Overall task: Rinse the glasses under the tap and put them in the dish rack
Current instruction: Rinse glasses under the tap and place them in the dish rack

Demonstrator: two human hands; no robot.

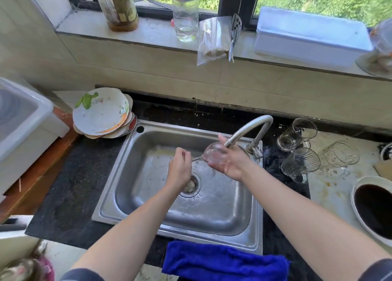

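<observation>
A clear stemmed glass (213, 152) lies on its side over the steel sink (148, 206), its bowl right under the spout of the tap (249, 130). My right hand (230, 161) cups the bowl from below, thumb up against the spout. My left hand (180, 166) pinches the thin stem at the glass's left end. Three clear glasses lie to the right of the sink: a mug (297, 134), a second mug (301, 165) and a ribbed glass (339, 154). I cannot make out a water stream, and no dish rack is identifiable.
A stack of dirty plates (101, 113) sits left of the sink, and a white tub (21, 119) stands further left. A blue cloth (222, 263) hangs over the front edge. A bowl of dark liquid (373, 208) is at the right. Bottles and a white box (311, 36) stand on the windowsill.
</observation>
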